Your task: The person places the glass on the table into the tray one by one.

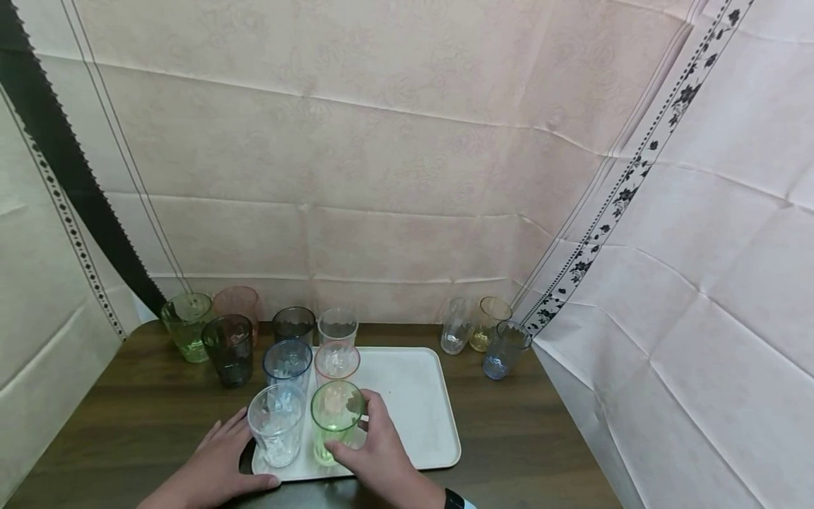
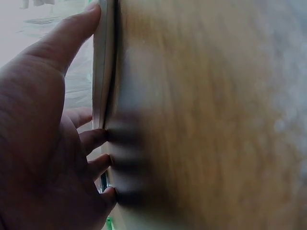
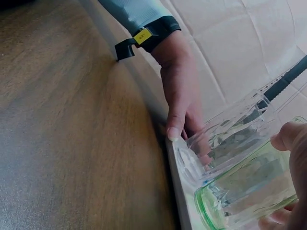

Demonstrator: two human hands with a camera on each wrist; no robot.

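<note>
My right hand (image 1: 384, 452) grips a light green drinking glass (image 1: 332, 420), thumb in front and fingers round its right side. The glass is upright at the front of a white tray (image 1: 416, 413). In the right wrist view the green glass (image 3: 249, 189) fills the lower right corner. My left hand (image 1: 219, 463) lies at the tray's front left corner, its thumb along the front edge and its fingers spread on the left. Right beside those fingers a clear glass (image 1: 278, 431) stands on the tray. In the left wrist view the fingertips of my left hand (image 2: 38, 124) meet the tray's edge.
Behind these stand a blue glass (image 1: 287, 362), a pink-rimmed glass (image 1: 337, 362), a dark glass (image 1: 294, 325) and another clear glass (image 1: 338, 326). Green (image 1: 189, 329), pink (image 1: 237, 302) and black (image 1: 229, 353) glasses are left; clear (image 1: 455, 329), yellow (image 1: 488, 326) and blue (image 1: 502, 353) ones right.
</note>
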